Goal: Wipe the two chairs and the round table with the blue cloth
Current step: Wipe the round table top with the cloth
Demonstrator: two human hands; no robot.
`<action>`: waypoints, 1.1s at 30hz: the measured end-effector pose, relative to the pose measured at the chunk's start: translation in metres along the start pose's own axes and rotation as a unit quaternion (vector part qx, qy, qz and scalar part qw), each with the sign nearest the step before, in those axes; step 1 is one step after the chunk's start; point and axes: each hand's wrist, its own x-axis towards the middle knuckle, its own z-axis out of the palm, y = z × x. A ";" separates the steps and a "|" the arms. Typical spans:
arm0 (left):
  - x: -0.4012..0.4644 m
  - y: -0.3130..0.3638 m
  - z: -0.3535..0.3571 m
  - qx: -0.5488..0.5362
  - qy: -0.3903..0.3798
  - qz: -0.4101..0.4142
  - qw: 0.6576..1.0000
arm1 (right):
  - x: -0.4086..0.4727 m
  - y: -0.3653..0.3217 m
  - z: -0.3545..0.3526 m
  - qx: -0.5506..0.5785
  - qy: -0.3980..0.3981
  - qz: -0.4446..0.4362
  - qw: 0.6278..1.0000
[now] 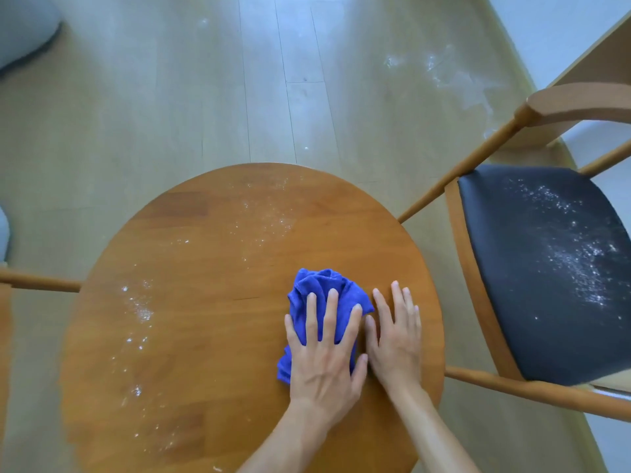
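Round and wooden, the worktop (211,336) fills the middle of the view, dusted with white powder (140,312) down its left side and again toward its far edge. To its right stands a chair (539,268) whose black seat carries a thick scatter of the same powder; only a wooden rail (37,283) of something at the left edge shows, probably the second chair. The blue cloth (324,285) lies bunched on the right half of the worktop, where the wood looks already clean. The left hand (324,349) presses flat on it with fingers spread and straight; the right hand (392,336) lies flat on the bare wood just beside the cloth, fingers straight, holding nothing.

Judging by the powder, the worktop is about half done. To finish it well, the person would likely do best to flatten the bunched cloth for broader contact, then sweep leftward in overlapping passes, gathering powder toward one edge rather than scattering it onto the floor (170,97), which already shows white smears.
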 end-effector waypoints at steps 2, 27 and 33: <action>0.006 0.000 0.008 0.024 0.000 -0.003 1.000 | -0.003 0.004 0.006 -0.023 0.004 -0.009 1.000; 0.131 -0.248 -0.066 -0.033 0.126 -0.192 0.973 | -0.001 0.000 0.019 -0.065 0.053 -0.007 0.996; 0.145 -0.186 -0.048 -0.049 0.152 -0.266 0.951 | -0.003 0.000 0.022 -0.083 0.049 -0.009 0.995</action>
